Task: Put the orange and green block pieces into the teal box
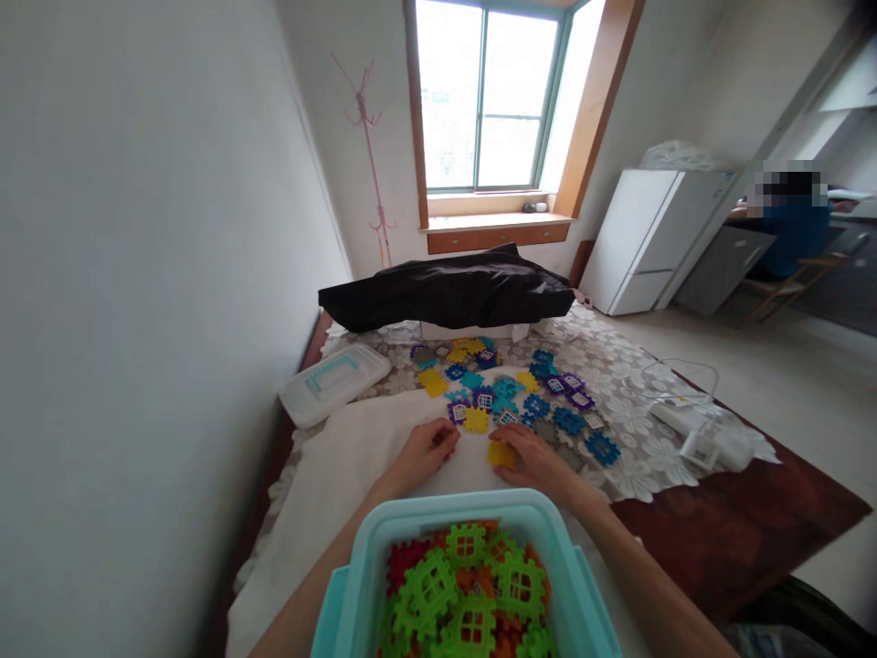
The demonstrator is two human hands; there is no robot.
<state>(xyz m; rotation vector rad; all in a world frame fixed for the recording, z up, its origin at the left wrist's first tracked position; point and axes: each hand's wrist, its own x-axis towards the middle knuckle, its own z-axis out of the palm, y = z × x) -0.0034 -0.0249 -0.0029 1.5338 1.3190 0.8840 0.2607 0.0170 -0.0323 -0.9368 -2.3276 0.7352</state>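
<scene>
My right hand (531,454) grips a yellow interlocking plastic tile (501,454), held low over the white cloth with fingers across its right side. To its left, my left hand (433,446) has its fingers curled together, and nothing shows in them. Just beyond the hands lies another yellow tile (476,420). Purple tiles with white window inserts (484,400) and blue tiles (568,420) are spread loosely behind and to the right. Nearest me, between my forearms, stands a turquoise bin (459,503) holding green window tiles (472,623) and some orange and red ones.
A clear lid (335,382) with a turquoise handle lies at the left, by the wall. Black sheeting (445,291) covers something at the table's far end. A white device with a cord (699,443) is at the right. Across the room, a person in blue (795,233) sits beyond the refrigerator (650,238).
</scene>
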